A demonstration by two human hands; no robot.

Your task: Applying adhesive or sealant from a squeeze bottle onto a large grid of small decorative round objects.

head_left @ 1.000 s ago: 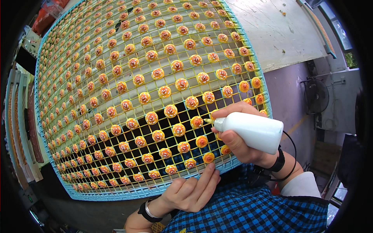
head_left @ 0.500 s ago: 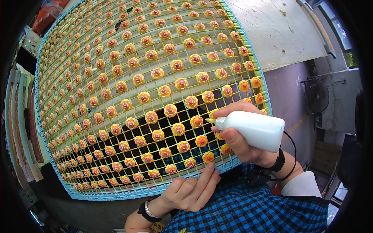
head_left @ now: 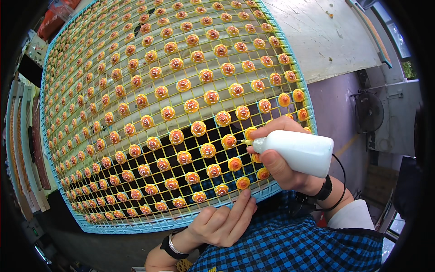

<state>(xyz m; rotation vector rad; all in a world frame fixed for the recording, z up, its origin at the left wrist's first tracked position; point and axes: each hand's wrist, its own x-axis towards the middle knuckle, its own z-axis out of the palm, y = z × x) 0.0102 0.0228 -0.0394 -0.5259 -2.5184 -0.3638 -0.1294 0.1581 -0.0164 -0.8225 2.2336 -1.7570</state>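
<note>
Right hand (head_left: 281,170) grips the white squeeze bottle (head_left: 294,152), nozzle at an orange piece (head_left: 229,141); left hand (head_left: 222,222) lies flat, empty, steadying the mesh rack (head_left: 181,222). Squeeze gently, I'd say.

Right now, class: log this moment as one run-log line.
right hand: grips white squeeze bottle, nozzle at an orange flower piece | left hand: fingers on wire rack near edge
</note>
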